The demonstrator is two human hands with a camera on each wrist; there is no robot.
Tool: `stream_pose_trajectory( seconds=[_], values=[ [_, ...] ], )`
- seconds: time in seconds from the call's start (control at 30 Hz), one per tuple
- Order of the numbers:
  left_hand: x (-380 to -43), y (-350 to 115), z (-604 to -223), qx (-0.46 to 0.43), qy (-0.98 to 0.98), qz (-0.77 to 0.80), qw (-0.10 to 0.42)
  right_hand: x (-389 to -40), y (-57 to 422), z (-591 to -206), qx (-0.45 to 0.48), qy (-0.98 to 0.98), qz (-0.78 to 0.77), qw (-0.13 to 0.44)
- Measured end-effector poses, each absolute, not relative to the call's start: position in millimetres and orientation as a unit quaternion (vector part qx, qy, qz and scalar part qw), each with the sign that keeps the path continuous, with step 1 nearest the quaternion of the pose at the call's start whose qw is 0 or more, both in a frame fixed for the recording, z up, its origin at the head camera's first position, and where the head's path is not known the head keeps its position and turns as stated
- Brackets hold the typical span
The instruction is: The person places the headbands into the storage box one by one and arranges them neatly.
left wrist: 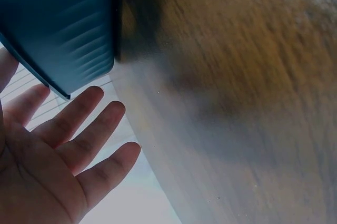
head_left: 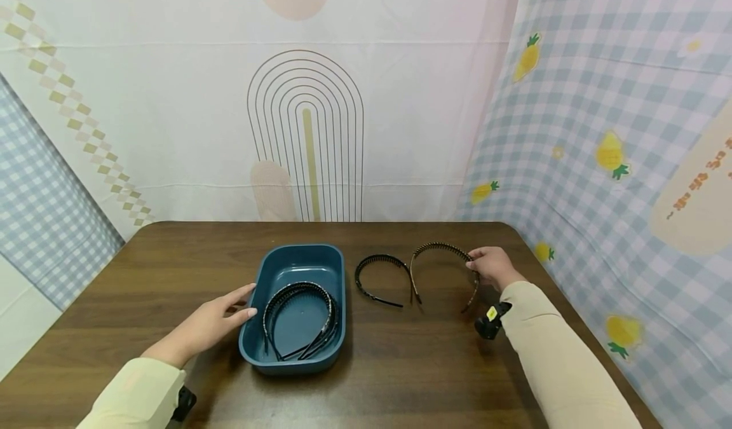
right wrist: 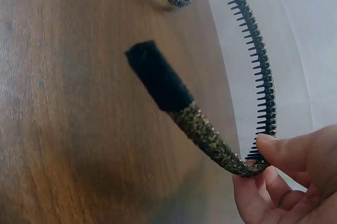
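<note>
Between the thumb and fingers of my right hand (head_left: 493, 266) is pinched a gold glitter headband (head_left: 440, 246) with small comb teeth along its inside. Its black tip (right wrist: 158, 74) points toward the camera in the right wrist view. Left of it, a black headband (head_left: 380, 257) lies on the table, and the two overlap in the head view. My left hand (head_left: 213, 324) touches the left rim of a blue plastic basin (head_left: 251, 356), its fingers spread and fairly straight. Several dark headbands (head_left: 303, 284) lie in a loose stack inside the basin.
The brown wooden table (head_left: 412, 378) carries all of this. A white patterned cloth (head_left: 412, 117) hangs behind its far edge, and a blue checked cloth (head_left: 595, 213) with pineapple prints runs along the right side.
</note>
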State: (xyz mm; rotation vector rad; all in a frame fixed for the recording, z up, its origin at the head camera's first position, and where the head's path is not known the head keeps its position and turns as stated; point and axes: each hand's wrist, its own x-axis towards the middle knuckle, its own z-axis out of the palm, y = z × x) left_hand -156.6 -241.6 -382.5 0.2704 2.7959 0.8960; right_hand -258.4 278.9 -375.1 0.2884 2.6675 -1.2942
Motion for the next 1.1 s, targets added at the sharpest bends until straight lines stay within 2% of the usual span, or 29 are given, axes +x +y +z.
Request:
stream_pose_trajectory(
  seconds=[0.4, 1.1],
  values=[
    [-155.6, -241.1, -381.3, 0.09, 0.94, 0.312, 0.104, -256.1, 271.3, -375.3, 0.097, 0.878, -0.461, 0.083],
    [-156.7, -240.9, -381.4, 0.096, 0.944, 0.301, 0.099, -258.6, 217.8, -379.0, 0.106, 0.837, -0.531, 0.078]
  ],
)
